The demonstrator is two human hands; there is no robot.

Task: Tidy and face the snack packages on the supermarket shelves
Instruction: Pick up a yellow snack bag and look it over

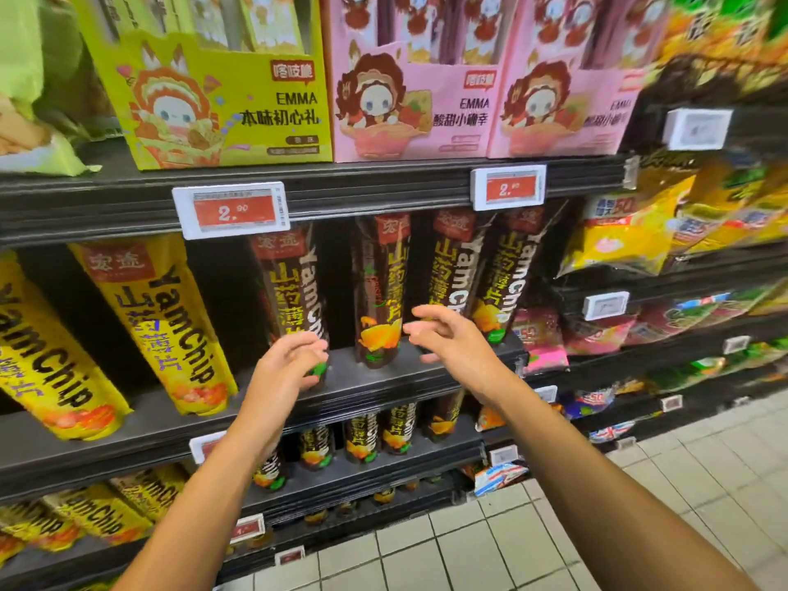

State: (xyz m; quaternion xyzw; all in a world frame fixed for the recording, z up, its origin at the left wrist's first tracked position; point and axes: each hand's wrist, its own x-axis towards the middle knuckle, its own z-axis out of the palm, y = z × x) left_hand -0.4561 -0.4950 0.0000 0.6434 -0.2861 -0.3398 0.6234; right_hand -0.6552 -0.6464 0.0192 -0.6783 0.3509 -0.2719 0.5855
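Note:
Four brown YamChip tubes stand on the middle shelf [383, 390]. My left hand [285, 364] curls around the lower end of the leftmost brown tube [294, 287], which leans slightly. My right hand [443, 334] hovers open with fingers spread, holding nothing. It is in front of the gap between the second brown tube [379, 287] and the third brown tube [456, 262]. The fourth brown tube [507, 270] leans against the third. Motion blur hides the exact finger contact.
Yellow YamChip tubes [162, 326] lean at the left of the same shelf. EMMA boxes, yellow [221, 108] and pink [409, 108], sit on the shelf above, with red price tags [232, 211] on its edge. Snack bags [627, 236] fill the right bay. More tubes stand below, above the tiled floor [639, 484].

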